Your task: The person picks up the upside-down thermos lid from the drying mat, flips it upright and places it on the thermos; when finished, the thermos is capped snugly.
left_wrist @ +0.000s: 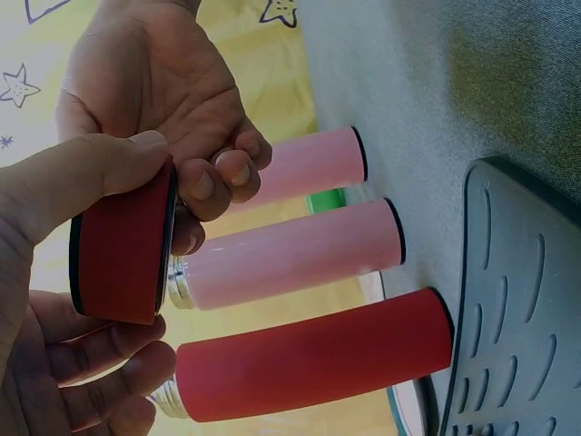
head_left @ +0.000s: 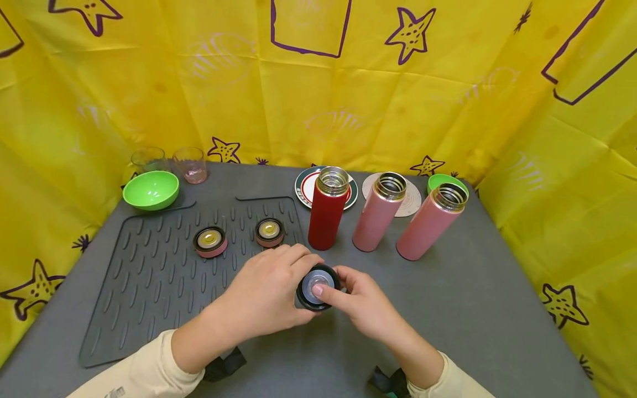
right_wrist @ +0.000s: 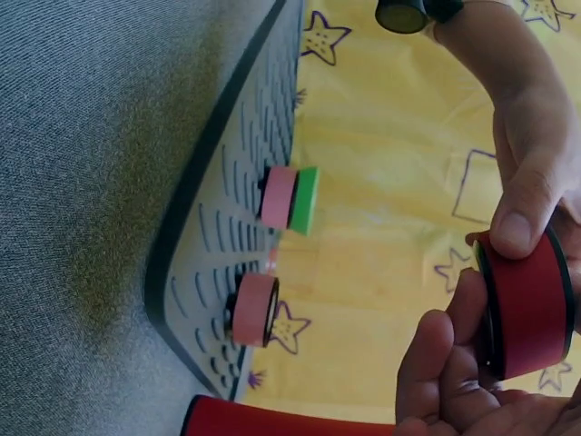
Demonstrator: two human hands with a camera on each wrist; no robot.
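Above the grey table (head_left: 497,309), near its front edge, we hold a red lid (head_left: 317,287) between both hands: our left hand (head_left: 264,296) curls round its rim, and our right hand (head_left: 360,307) pinches it with thumb and fingertips on its inner face. Just behind it stands an open red flask (head_left: 327,209), with two pink flasks (head_left: 380,213) (head_left: 430,222) to its right. On the ridged dark mat (head_left: 149,287) to our left lie two pink lids (head_left: 210,242) (head_left: 269,232). Further back sit a green bowl (head_left: 151,189), two glasses (head_left: 191,164) (head_left: 147,159) and two plates (head_left: 306,187) (head_left: 413,202).
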